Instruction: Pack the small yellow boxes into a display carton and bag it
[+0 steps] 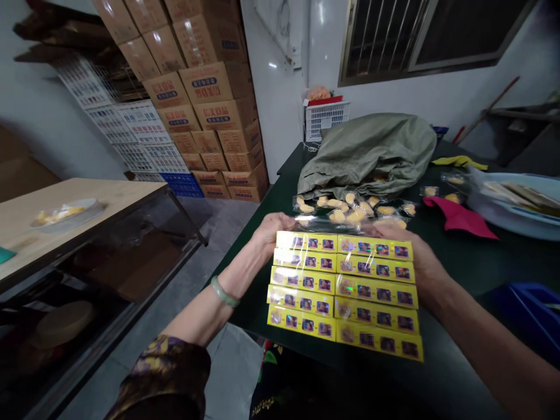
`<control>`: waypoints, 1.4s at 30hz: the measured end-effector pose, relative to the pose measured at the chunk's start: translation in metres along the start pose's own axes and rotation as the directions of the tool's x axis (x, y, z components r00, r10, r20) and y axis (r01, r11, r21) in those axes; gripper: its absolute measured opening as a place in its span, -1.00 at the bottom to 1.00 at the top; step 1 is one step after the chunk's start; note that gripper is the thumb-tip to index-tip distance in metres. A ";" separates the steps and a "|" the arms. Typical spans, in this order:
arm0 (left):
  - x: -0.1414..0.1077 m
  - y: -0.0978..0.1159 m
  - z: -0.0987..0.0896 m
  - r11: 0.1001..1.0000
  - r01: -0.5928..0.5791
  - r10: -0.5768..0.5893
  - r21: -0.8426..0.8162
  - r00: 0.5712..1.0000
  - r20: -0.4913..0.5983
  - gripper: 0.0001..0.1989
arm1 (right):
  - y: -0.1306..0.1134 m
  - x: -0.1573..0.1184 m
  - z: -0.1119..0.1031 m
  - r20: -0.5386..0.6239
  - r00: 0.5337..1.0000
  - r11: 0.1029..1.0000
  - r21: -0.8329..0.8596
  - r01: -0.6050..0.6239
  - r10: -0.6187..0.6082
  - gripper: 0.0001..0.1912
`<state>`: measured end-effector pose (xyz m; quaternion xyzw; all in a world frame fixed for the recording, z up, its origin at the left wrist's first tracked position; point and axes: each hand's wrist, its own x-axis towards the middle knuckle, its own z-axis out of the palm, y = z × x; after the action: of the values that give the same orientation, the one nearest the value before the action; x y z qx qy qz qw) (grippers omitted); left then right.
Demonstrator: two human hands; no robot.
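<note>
A clear plastic bag packed with small yellow boxes in two columns of several rows hangs tilted toward me, above the table's near edge. My left hand is closed on the bag's upper left corner, a pale green bangle on that wrist. On the other side, my right hand grips the upper right edge, its fingers partly hidden behind the pack. Glare runs along the bag's clear top edge between my hands. Just beyond lie several yellowish, individually wrapped pieces that look like small cakes or biscuits.
A grey-green cloth sack slumps on the dark green table. To the right are a pink cloth, a pale blue basin and a blue container. Cardboard cartons are stacked behind a wooden table.
</note>
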<state>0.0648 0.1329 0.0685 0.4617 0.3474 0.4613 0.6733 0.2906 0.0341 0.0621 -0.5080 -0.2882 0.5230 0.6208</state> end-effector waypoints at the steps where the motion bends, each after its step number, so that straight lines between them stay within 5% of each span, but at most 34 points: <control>1: -0.002 0.006 0.002 0.999 -0.050 0.050 -0.003 0.999 0.003 -0.73 | -0.005 -0.004 0.002 -0.041 0.992 0.993 -0.022 0.118 -0.118 -0.87; 4: -0.017 0.010 0.003 0.961 -0.272 0.271 0.046 0.962 0.030 -0.72 | -0.004 -0.019 -0.003 -0.056 0.929 0.926 -0.124 0.357 -0.366 -0.84; 7: -0.044 -0.010 -0.007 0.900 -0.384 0.376 0.207 0.923 0.081 -0.70 | 0.022 -0.040 -0.021 -0.012 0.911 0.886 -0.238 0.397 -0.412 -0.77; 11: -0.077 -0.035 -0.015 0.857 -0.353 0.346 0.376 0.934 0.089 -0.72 | 0.049 -0.063 -0.039 0.085 0.910 0.845 -0.342 0.410 -0.407 -0.76; 19: -0.088 -0.033 -0.004 0.810 -0.303 0.380 0.502 0.923 -0.057 -0.75 | 0.042 -0.062 -0.030 0.016 0.889 0.818 -0.384 0.427 -0.457 -0.73; 25: -0.088 -0.037 -0.006 0.674 -0.321 0.489 0.665 0.869 -0.077 -0.77 | 0.050 -0.062 -0.035 0.002 0.785 0.671 -0.518 0.531 -0.620 -0.77; 34: -0.087 -0.036 -0.002 0.380 -0.353 0.604 0.855 0.795 0.060 -0.77 | 0.049 -0.059 -0.036 -0.028 0.782 0.669 -0.538 0.514 -0.623 -0.79; 42: -0.089 -0.041 -0.002 0.247 -0.340 0.635 0.907 0.764 0.113 -0.77 | 0.041 -0.057 -0.036 0.065 0.746 0.536 -0.656 0.532 -0.662 -0.75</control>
<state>0.0454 0.0441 0.0333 0.7583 0.4627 0.4510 0.0865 0.2918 -0.0342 0.0220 -0.6040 -0.5426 0.0963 0.5758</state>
